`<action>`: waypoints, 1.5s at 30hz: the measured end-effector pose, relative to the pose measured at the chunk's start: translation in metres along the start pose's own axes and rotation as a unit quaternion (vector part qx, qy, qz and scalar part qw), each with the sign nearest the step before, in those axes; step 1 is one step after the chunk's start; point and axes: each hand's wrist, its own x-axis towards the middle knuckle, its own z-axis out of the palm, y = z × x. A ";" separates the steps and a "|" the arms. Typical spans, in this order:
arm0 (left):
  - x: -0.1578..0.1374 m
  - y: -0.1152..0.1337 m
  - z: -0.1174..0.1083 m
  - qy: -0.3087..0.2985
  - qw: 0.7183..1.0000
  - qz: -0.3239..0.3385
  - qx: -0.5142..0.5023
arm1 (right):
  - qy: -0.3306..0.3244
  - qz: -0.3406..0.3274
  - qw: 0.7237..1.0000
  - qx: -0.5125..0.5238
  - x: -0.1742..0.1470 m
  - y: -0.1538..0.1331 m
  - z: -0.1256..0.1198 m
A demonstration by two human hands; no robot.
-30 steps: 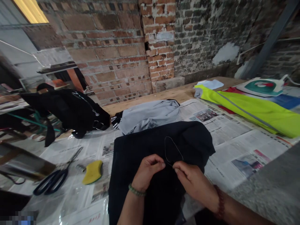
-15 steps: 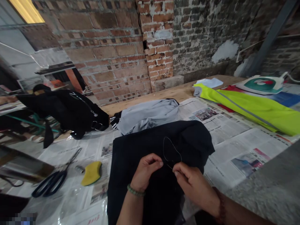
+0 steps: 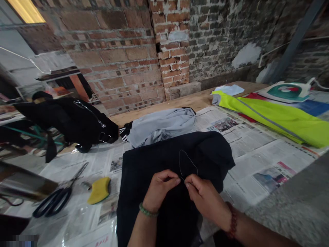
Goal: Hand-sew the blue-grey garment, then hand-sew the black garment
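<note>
A person's left hand (image 3: 160,187) and right hand (image 3: 202,193) nearly meet over a dark navy folded cloth (image 3: 154,156) at the near side of a wooden tabletop (image 3: 177,103) spread with newspaper (image 3: 249,147). The left thumb and forefinger are closed together; I can't make out what they hold. The right fingers pinch a thin pale thread (image 3: 179,162) that loops above the cloth. Right behind, a crumpled light-grey garment (image 3: 161,125) crowds the cloth. Leftward lie a yellow sponge (image 3: 98,190), dark-handled metal scissors (image 3: 70,187) and a black fabric bag (image 3: 77,120). Rightward stretches a fluorescent-yellow garment (image 3: 272,120), partly blocking red fabric (image 3: 248,117), near a green-and-white iron (image 3: 285,92).
</note>
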 end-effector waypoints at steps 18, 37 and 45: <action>0.004 -0.010 0.006 0.021 0.932 0.278 0.231 | 0.027 -0.173 0.985 -0.008 0.073 -0.015 -0.047; 0.003 -0.013 0.005 0.109 0.895 0.349 0.256 | -0.207 -0.041 0.975 0.069 0.078 0.011 -0.045; 0.003 -0.010 0.006 0.098 0.909 0.324 0.243 | -0.191 0.009 0.971 0.144 0.079 0.012 -0.040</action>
